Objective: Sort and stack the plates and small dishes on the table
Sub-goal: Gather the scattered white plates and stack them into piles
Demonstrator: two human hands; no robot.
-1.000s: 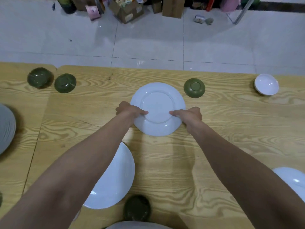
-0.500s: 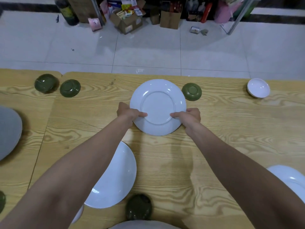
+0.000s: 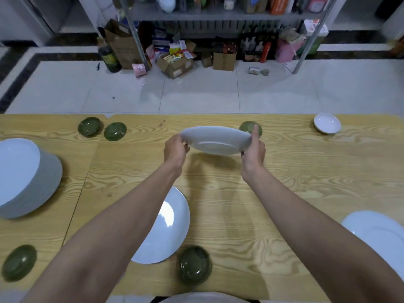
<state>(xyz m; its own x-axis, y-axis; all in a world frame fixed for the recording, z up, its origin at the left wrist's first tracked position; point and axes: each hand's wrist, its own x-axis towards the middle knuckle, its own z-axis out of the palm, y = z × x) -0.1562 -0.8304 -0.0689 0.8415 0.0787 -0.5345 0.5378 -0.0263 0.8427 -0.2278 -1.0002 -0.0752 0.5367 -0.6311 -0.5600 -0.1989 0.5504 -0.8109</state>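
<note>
A white plate [image 3: 215,139] hangs above the middle of the wooden table [image 3: 306,162], bottom side toward me and tilted. My left hand [image 3: 175,149] grips its left rim and my right hand [image 3: 253,147] grips its right rim. A tall stack of white plates [image 3: 26,178] stands at the left. Another white plate [image 3: 168,226] lies under my left forearm, and one more white plate [image 3: 380,232] lies at the right edge. Green small dishes sit upside down at the far left [image 3: 89,126] [image 3: 115,131], behind the held plate [image 3: 249,126], near left [image 3: 18,262] and near centre [image 3: 194,264]. A white small dish [image 3: 327,123] sits far right.
The table's far edge borders a tiled floor [image 3: 196,95]. Beyond it stands a metal shelf rack [image 3: 218,16] with cardboard boxes and bottles beneath. The rim of a further white plate [image 3: 196,298] shows at the bottom edge.
Both hands have lifted the white plate off the table and tipped it up. The view has risen, bringing the plate stack at the left and the shelf rack into sight.
</note>
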